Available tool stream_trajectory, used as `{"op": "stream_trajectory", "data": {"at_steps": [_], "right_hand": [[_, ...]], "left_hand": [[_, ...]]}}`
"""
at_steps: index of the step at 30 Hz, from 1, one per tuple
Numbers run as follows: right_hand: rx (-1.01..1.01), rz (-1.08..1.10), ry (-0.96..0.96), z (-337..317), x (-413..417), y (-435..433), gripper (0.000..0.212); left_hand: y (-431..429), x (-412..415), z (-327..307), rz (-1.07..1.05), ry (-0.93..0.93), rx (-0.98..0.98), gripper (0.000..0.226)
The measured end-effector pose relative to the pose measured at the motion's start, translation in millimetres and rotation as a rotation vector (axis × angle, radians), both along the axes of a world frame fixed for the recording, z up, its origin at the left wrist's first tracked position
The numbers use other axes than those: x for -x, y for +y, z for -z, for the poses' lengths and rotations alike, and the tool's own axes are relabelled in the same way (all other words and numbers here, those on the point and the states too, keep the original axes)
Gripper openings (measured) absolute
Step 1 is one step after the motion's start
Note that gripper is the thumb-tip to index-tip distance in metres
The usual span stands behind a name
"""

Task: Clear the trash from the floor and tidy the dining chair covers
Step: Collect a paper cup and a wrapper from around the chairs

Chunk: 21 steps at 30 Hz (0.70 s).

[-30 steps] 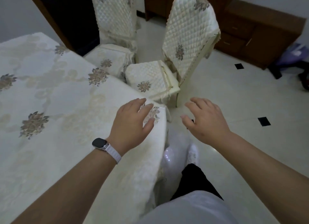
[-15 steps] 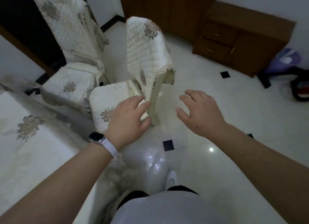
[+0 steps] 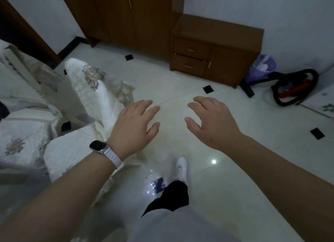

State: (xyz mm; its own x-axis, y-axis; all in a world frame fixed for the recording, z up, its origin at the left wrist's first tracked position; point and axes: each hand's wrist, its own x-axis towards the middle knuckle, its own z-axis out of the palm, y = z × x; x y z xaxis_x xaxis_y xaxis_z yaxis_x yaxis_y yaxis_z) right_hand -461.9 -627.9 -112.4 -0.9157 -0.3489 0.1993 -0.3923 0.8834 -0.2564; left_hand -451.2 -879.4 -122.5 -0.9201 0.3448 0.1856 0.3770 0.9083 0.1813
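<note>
A dining chair with a quilted cream cover [image 3: 94,97] stands at the left, its backrest blurred by motion, its seat cushion [image 3: 72,151] below. A second covered chair [image 3: 21,133] sits further left. My left hand [image 3: 135,128], with a watch on the wrist, hovers just right of the near chair's backrest, fingers relaxed and holding nothing. Over the bare floor my right hand [image 3: 213,120] is spread and holds nothing. A purple bin [image 3: 262,68] with white trash inside stands by the far wall.
A brown cabinet with drawers [image 3: 207,52] and a tall wardrobe [image 3: 132,15] line the far wall. A black and red vacuum cleaner [image 3: 292,86] lies on the floor at right. White glossy tiles [image 3: 235,160] with small black insets stretch ahead. My white shoe [image 3: 181,167] is below.
The view has swung right, away from the table, which has left the frame. The chairs have slid to the left edge. Both hands stay raised and holding nothing.
</note>
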Motion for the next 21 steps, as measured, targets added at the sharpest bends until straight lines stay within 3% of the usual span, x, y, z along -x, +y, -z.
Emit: {"op": "stream_trajectory", "data": {"at_steps": [6, 11, 21], "right_hand": [[-0.089, 0.064, -0.049, 3, 113, 57, 0.051], [-0.118, 0.105, -0.006, -25, 201, 100, 0.050], [-0.118, 0.022, 0.011, -30, 366, 122, 0.050]], "left_hand": [[45, 141, 30, 0.019, -0.039, -0.081, 0.049], [97, 246, 14, 0.058, -0.035, -0.121, 0.049], [130, 380, -11, -0.004, 0.052, -0.112, 0.046]]}}
